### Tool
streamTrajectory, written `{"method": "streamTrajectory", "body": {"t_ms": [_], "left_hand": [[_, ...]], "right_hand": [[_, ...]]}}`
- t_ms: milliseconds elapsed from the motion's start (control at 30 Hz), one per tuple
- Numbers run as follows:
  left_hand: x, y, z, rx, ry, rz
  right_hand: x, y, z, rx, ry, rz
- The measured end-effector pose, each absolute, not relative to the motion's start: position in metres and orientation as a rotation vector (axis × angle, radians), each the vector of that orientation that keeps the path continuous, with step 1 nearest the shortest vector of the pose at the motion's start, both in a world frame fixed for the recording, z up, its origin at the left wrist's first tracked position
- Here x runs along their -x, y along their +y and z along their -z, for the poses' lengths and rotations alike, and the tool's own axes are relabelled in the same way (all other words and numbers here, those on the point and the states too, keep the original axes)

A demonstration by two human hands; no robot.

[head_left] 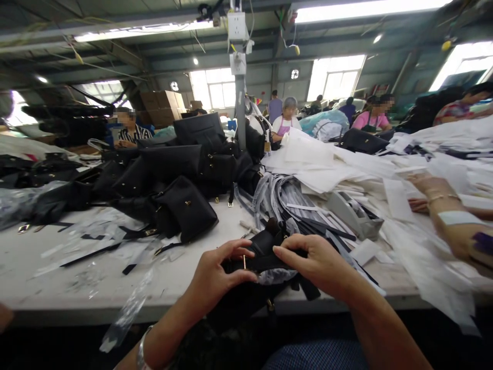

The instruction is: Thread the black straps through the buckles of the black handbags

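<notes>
A black handbag (264, 242) lies at the table's front edge, between my hands and partly over my lap. My left hand (215, 272) curls around its left side, thumb and fingers closed on the bag beside a gold-coloured metal buckle (244, 262). On the other side, my right hand (318, 261) pinches a black strap or edge of the same bag between thumb and fingers. Clear plastic wrap (278, 276) shows just below the right fingertips. The bag's underside is dark and hard to make out.
Black handbags (190, 208) are heaped at left. Grey-wrapped straps (283, 198), a grey tape dispenser (356, 213) and white sheets (304, 156) lie to the right. Plastic scraps (133, 295) hang over the front edge. A co-worker's arm (449, 216) reaches in from the right; a post (240, 110) rises behind.
</notes>
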State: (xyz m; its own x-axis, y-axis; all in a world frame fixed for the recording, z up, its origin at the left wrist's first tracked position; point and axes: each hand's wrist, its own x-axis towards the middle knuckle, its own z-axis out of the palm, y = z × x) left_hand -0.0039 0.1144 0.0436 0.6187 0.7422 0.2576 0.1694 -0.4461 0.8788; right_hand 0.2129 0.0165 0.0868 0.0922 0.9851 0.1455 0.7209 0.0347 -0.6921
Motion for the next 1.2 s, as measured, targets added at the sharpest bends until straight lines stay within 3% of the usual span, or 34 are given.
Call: {"method": "streamTrajectory", "body": {"t_ms": [300, 500, 667, 967, 1200], "left_hand": [[0.0, 0.109, -0.044, -1.986, 0.642, -0.787], [0.005, 0.117, -0.043, -2.05, 0.654, -0.837], [0.015, 0.124, -0.044, -2.097, 0.67, -0.815], [0.04, 0.127, -0.053, -2.141, 0.948, -0.901], [0.122, 0.163, -0.03, -1.947, 1.524, -1.018]], "right_hand": [[-0.188, 0.026, -0.079, 1.816, -1.813, -0.402], [-0.174, 0.025, -0.078, 1.678, -1.925, -0.115], [-0.175, 0.027, -0.076, 1.65, -2.036, -0.168], [-0.179, 0.035, -0.082, 1.64, -2.105, -0.082], [-0.191, 0.044, -0.081, 1.612, -2.1, -0.117]]}}
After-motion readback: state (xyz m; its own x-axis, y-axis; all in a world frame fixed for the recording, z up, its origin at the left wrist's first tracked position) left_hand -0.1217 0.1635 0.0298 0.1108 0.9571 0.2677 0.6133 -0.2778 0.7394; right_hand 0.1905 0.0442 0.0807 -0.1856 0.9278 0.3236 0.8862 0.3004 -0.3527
